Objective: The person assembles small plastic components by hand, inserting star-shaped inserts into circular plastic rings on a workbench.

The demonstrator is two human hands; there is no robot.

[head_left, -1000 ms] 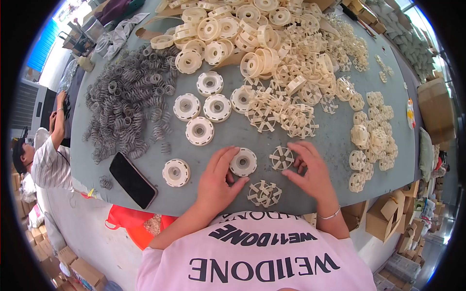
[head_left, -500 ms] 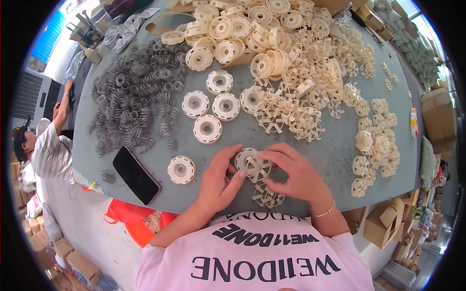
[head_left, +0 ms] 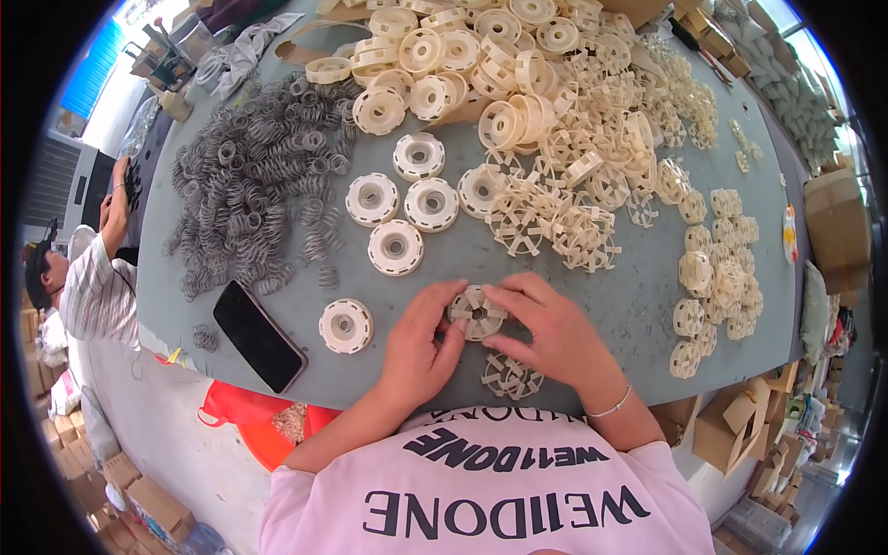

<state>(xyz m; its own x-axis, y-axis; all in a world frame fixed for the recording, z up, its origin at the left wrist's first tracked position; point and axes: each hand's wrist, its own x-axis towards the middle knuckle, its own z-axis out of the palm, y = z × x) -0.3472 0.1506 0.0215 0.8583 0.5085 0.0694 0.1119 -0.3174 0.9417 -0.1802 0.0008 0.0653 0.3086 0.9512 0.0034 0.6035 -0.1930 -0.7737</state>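
1. Centrally, near the front edge of the grey-green tabletop point(head_left: 634, 310), a pale round plastic wheel with a spoked face point(head_left: 478, 315) sits between the two hands
2. On its left side, the left hand point(head_left: 422, 345) pinches it, fingers at the upper rim and thumb at the lower
3. From the other side, the right hand point(head_left: 553, 331) pinches it likewise, index finger above and thumb below
4. Just nearer the body lies a small cluster of cream spoked plastic pieces point(head_left: 511, 376)
5. Left of the left hand are an off-white slotted plastic wheel with a coil inside point(head_left: 346, 326) and, lying aslant, a black rectangular phone point(head_left: 260, 335)
6. Farther back stand five similar off-white wheels point(head_left: 396, 247), right of a heap of grey metal coil springs point(head_left: 250, 185)
7. Well to the right, cream round plastic parts point(head_left: 719, 287) are gathered in a bunch
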